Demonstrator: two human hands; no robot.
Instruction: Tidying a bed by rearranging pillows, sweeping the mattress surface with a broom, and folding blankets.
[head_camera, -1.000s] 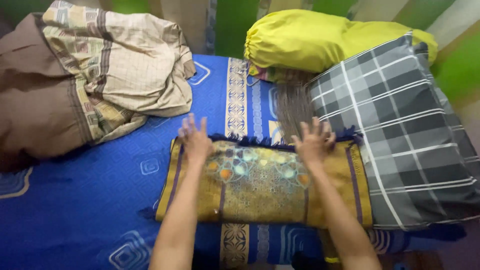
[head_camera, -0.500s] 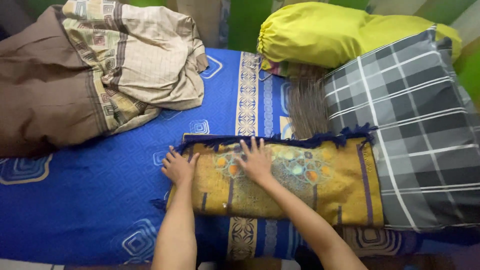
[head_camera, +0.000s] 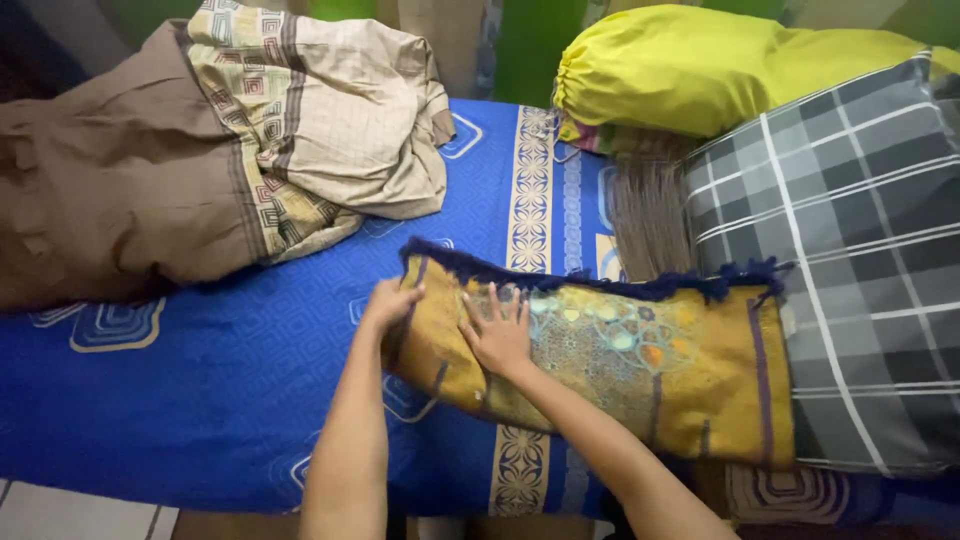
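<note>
Left hand (head_camera: 388, 303) pinches the folded mat's (head_camera: 640, 365) left end; right hand (head_camera: 497, 335) lies flat on it.

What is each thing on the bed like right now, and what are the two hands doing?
Yellow mat: folded, left end lifted.
Left hand: gripping the mat's left edge.
Right hand: flat on the mat, fingers spread.
Brown blanket: crumpled in a heap.
Checked pillow: lying against the mat.
Yellow bolster: lying behind the pillow.
Blue sheet: spread flat.

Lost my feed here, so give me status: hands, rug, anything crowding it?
Left hand grips folded rug's left end. Right hand flat on top. Plaid pillow against rug's right edge.
</note>
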